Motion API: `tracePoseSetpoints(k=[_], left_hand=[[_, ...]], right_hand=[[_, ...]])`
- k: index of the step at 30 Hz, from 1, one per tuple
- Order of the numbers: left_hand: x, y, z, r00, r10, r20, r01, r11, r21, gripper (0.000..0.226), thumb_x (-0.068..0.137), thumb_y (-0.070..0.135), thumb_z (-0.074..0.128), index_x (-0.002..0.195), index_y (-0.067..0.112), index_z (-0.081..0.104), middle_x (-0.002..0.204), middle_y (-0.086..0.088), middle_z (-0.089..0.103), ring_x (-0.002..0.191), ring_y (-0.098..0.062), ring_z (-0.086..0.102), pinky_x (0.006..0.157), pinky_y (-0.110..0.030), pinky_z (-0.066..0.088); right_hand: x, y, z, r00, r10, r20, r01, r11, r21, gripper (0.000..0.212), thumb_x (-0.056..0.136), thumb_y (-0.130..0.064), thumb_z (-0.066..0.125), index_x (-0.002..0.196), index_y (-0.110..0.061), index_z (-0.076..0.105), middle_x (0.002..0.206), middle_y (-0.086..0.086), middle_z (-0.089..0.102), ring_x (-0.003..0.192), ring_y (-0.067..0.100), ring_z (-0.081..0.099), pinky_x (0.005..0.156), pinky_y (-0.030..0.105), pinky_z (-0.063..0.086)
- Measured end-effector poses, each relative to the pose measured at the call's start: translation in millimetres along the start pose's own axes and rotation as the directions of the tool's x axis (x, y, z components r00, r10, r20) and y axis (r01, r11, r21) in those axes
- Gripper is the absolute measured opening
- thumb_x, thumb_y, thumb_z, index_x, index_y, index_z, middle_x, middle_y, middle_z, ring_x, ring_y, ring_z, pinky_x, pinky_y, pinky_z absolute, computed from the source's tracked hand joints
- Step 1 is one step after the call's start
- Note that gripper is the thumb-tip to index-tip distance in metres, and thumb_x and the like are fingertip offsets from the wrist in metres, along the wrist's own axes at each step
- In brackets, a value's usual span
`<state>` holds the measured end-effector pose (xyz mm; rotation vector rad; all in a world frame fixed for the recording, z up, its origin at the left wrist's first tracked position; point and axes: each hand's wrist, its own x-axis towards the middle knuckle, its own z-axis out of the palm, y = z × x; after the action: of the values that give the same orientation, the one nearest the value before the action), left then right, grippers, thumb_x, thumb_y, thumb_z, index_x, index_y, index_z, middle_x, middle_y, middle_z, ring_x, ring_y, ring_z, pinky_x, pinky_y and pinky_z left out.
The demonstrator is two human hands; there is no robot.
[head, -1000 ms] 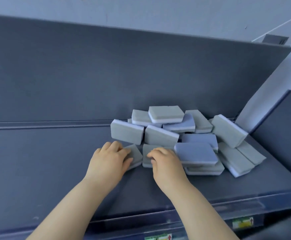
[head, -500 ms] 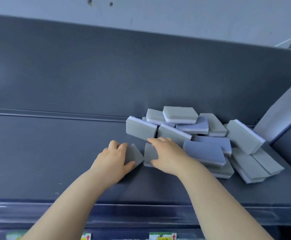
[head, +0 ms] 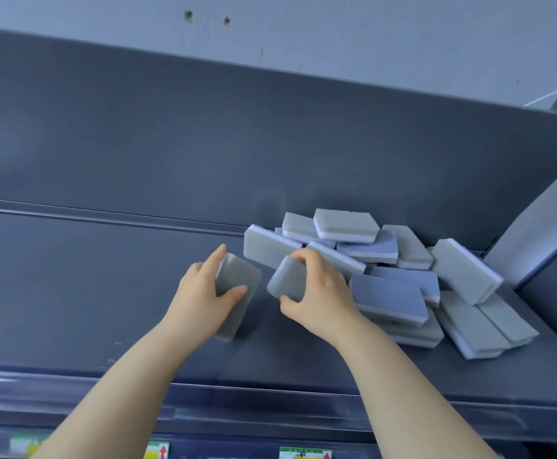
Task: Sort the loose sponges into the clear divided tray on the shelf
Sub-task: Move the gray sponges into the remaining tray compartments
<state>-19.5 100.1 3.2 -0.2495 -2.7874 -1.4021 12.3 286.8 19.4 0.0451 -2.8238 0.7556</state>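
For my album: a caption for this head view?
Left hand and right hand each grip a grey rectangular sponge beside the sponge pile.

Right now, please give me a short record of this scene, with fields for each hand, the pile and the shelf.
left hand: grips one grey sponge, lifted on edge
right hand: grips another grey sponge
pile: loose grey and blue-white sponges, heaped right of the hands, against the back panel
shelf: dark, bare to the left
divided tray: not recognisable here

Both gripped rectangular foam sponges (head: 237,279) (head: 287,279) show plain grey faces; the piled grey-and-lavender two-layer sponges (head: 393,270) beyond the right grip mix grey tops with pale lavender-blue sides, on a plain dark slate-blue metal shelf (head: 72,293)
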Motion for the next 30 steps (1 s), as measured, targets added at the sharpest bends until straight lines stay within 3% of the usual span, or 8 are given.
tracePoseSetpoints(k=[4, 7, 9, 13, 15, 19, 27, 30], left_hand=[[-5, 6, -1, 0.999, 0.009, -0.033, -0.017, 0.970, -0.242, 0.064, 0.090, 0.026, 0.059, 0.140, 0.046, 0.023, 0.123, 0.010, 0.034, 0.107, -0.012, 0.041, 0.087, -0.031, 0.036], [-5, 6, -3, 0.999, 0.018, -0.032, -0.028, 0.946, -0.324, 0.049, 0.087, 0.024, 0.062, 0.123, 0.048, 0.038, 0.120, 0.009, 0.047, 0.103, -0.012, 0.052, 0.082, -0.028, 0.044], [-5, 6, -5, 1.000, 0.000, -0.009, -0.004, 0.932, -0.363, 0.038, 0.088, 0.026, 0.061, 0.118, 0.043, 0.044, 0.114, 0.011, 0.054, 0.099, -0.006, 0.056, 0.077, -0.021, 0.044], [-6, 4, -7, 0.999, -0.040, 0.014, 0.042, 0.906, -0.422, 0.038, 0.090, 0.028, 0.058, 0.126, 0.032, 0.049, 0.108, 0.011, 0.062, 0.098, -0.005, 0.061, 0.088, -0.028, 0.048], [-6, 6, -8, 0.999, -0.043, 0.015, 0.045, 0.897, -0.439, 0.041, 0.090, 0.027, 0.058, 0.130, 0.029, 0.048, 0.107, 0.011, 0.063, 0.096, -0.004, 0.062, 0.079, -0.020, 0.048], [-9, 8, -13, 0.999, -0.040, -0.004, 0.034, 0.895, -0.445, 0.042, 0.090, 0.023, 0.059, 0.130, 0.028, 0.048, 0.105, 0.012, 0.064, 0.086, 0.004, 0.063, 0.066, -0.011, 0.049], [-15, 6, -37, 0.996, -0.033, -0.088, -0.007, 0.912, -0.411, 0.043, 0.085, 0.023, 0.065, 0.125, 0.031, 0.054, 0.102, 0.007, 0.068, 0.085, -0.003, 0.066, 0.075, -0.016, 0.049], [-18, 0, -51, 0.993, -0.037, -0.112, -0.014, 0.904, -0.426, 0.042, 0.085, 0.023, 0.065, 0.125, 0.030, 0.054, 0.103, 0.005, 0.068, 0.089, -0.008, 0.066, 0.078, -0.022, 0.049]], right_hand=[[-4, 0, 4, 0.990, 0.038, -0.133, 0.004, 0.951, 0.309, 0.070, 0.076, -0.032, 0.070, 0.132, -0.039, 0.029, 0.127, -0.024, 0.032, 0.115, -0.005, 0.032, 0.089, 0.015, 0.030], [-4, 5, 9, 0.979, 0.074, -0.188, 0.003, 0.926, 0.376, 0.049, 0.079, -0.029, 0.069, 0.119, -0.039, 0.043, 0.119, -0.022, 0.040, 0.102, -0.008, 0.040, 0.084, 0.015, 0.037], [-4, 8, 11, 0.979, 0.103, -0.177, -0.019, 0.906, 0.423, 0.040, 0.081, -0.027, 0.068, 0.112, -0.041, 0.046, 0.113, -0.024, 0.044, 0.096, -0.007, 0.044, 0.080, 0.015, 0.040], [-5, 11, 3, 0.982, 0.154, -0.110, -0.073, 0.846, 0.528, 0.042, 0.083, -0.025, 0.067, 0.114, -0.042, 0.045, 0.113, -0.029, 0.048, 0.098, -0.014, 0.046, 0.075, 0.001, 0.037], [-6, 12, -1, 0.981, 0.169, -0.091, -0.087, 0.813, 0.576, 0.042, 0.082, -0.024, 0.068, 0.113, -0.042, 0.045, 0.107, -0.030, 0.048, 0.093, -0.023, 0.044, 0.070, -0.004, 0.035], [-6, 15, -4, 0.981, 0.187, -0.053, -0.114, 0.776, 0.620, 0.039, 0.083, -0.028, 0.066, 0.118, -0.039, 0.051, 0.099, -0.022, 0.053, 0.089, -0.005, 0.052, 0.069, 0.002, 0.040], [-9, 10, 4, 0.978, 0.195, -0.072, -0.092, 0.715, 0.693, 0.034, 0.084, -0.029, 0.065, 0.110, -0.044, 0.049, 0.105, -0.024, 0.057, 0.091, -0.005, 0.054, 0.068, 0.000, 0.040], [-11, 1, 9, 0.972, 0.215, -0.091, -0.093, 0.714, 0.694, 0.031, 0.083, -0.032, 0.065, 0.106, -0.046, 0.048, 0.104, -0.022, 0.057, 0.096, -0.002, 0.055, 0.071, 0.009, 0.043]])
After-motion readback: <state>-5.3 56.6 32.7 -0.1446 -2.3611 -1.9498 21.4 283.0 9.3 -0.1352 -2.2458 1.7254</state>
